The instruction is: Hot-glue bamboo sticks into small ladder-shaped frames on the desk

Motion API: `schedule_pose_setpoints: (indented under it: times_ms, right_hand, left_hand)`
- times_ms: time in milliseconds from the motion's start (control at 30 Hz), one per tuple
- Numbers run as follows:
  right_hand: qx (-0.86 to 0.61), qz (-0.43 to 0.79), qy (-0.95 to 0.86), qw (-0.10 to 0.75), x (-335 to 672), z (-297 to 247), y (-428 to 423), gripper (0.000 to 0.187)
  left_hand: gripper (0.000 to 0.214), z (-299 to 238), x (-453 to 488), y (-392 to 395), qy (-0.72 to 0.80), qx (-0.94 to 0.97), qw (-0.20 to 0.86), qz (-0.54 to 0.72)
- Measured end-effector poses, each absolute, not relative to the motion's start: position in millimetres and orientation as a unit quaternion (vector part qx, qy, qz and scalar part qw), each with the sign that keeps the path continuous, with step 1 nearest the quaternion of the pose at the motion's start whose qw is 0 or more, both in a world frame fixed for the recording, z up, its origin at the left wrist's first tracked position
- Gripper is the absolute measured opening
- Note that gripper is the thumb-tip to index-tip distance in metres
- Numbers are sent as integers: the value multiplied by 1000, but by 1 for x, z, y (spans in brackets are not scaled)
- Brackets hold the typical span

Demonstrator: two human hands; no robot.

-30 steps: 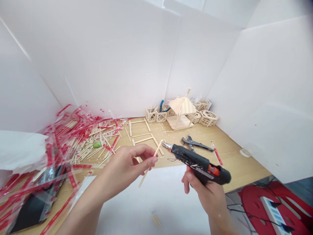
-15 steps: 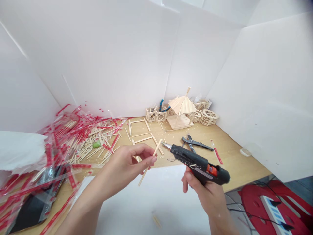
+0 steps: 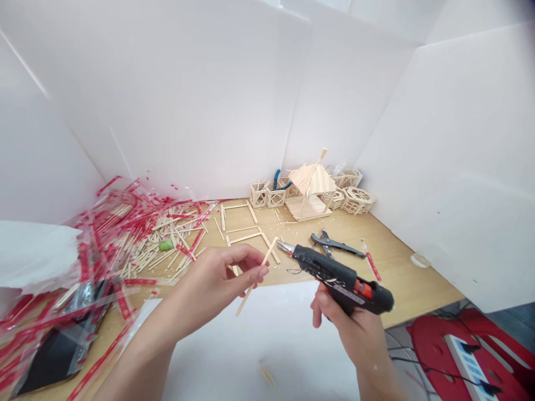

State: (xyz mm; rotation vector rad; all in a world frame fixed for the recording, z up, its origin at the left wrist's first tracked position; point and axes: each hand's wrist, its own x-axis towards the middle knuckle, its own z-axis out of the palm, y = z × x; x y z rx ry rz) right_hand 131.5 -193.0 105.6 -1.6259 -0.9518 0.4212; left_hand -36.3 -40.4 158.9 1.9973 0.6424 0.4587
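My left hand [image 3: 221,281] pinches a thin wooden stick [image 3: 256,277] between thumb and fingers, holding it slanted above the table. My right hand [image 3: 346,328] grips a black glue gun [image 3: 338,277] with an orange trigger part. Its metal nozzle points left and sits right beside the stick's upper end. Behind them, flat stick frames [image 3: 244,225] lie on the wooden table [image 3: 401,278].
A pile of sticks and red-and-clear wrappers [image 3: 137,234] covers the left side. A small stick pavilion [image 3: 311,192] and stick cubes [image 3: 267,196] stand at the back. Black pliers [image 3: 334,245] lie right of centre. White boards wall the table. A white sheet [image 3: 267,340] lies in front; a red stool [image 3: 451,345] is at lower right.
Almost nothing has changed. The glue gun's nozzle has stayed at the stick's upper end, with only slight shifts of the hand and of the view.
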Motion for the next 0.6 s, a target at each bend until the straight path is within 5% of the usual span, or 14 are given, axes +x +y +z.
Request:
schedule_pose_setpoints:
  times_ms: [600]
  right_hand:
    - [-700,180,-399,565,131,106,-193,41]
  left_hand:
    - [22,158,-38,-40,263,818,479,181]
